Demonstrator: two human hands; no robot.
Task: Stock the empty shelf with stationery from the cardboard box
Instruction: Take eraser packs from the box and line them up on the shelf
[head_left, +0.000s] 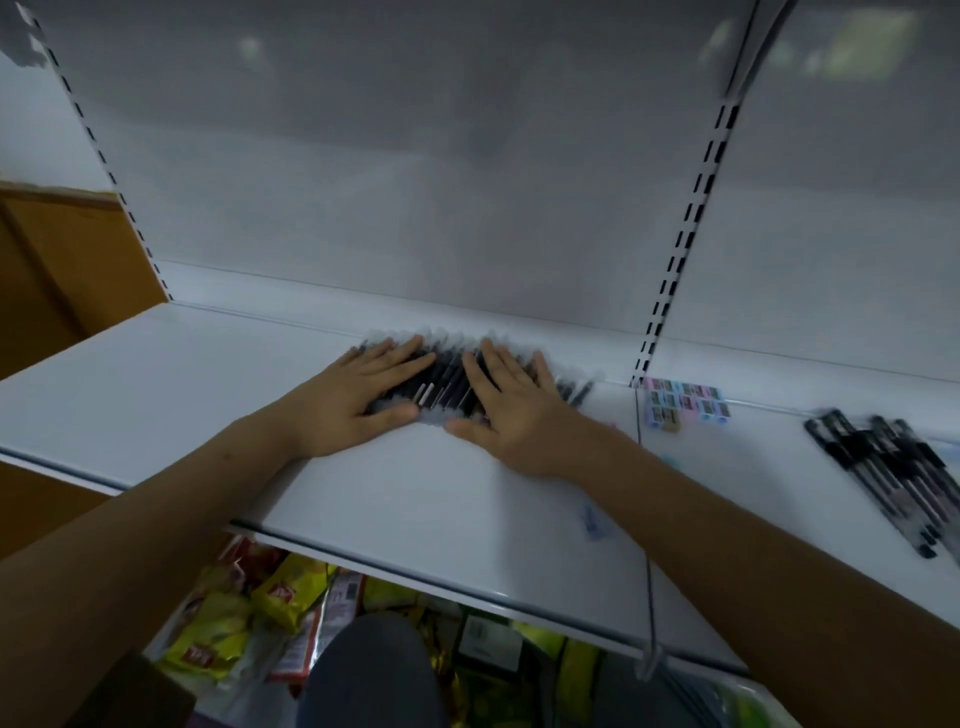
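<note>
Pen row (451, 382): rear of shelf (171, 374), against back panel. Left hand (358, 391), right hand (511, 410): flat, fingers straight, pressing pens. Risk: uneven push rolls pens apart, row scatters.

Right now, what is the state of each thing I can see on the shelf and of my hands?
Left hand: flat, fingers straight, pressing on the pens.
Right hand: flat, pressing on the pens.
Pens: lying in a row near the back wall.
Second pens: loose pile, untouched.
Erasers: grouped flat.
Shelf: mostly bare.
</note>
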